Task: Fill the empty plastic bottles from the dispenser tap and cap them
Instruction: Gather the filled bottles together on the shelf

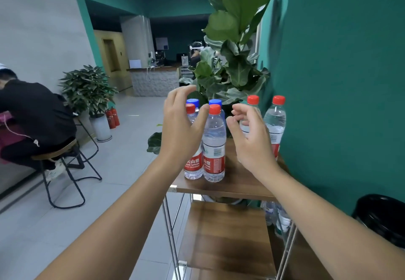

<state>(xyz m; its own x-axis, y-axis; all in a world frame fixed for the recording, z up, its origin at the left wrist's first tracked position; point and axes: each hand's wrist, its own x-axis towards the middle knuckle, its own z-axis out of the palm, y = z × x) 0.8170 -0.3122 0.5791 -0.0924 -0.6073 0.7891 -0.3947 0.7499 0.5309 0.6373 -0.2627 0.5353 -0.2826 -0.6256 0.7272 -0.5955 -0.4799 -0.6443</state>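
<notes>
Both hands hover empty with fingers loosely spread, the left hand (pixel 179 126) and right hand (pixel 249 135) flanking a capped bottle (pixel 214 146) on the worktop (pixel 238 181). No dispenser tap shows. The step looks like picking a bottle; next calls for closing round its body.

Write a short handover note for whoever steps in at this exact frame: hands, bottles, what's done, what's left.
Left hand: open, fingers loosely curved beside the front red-capped bottles, holding nothing.
Right hand: open, empty, in front of the two red-capped bottles by the wall.
Top shelf: four red-capped and two blue-capped bottles, all upright and capped; the front ones look filled.
More bottles sit lower down on the right; their state is unclear.
No dispenser tap in view.
Left: check the lower bottles, then fill and cap any empties.
</notes>
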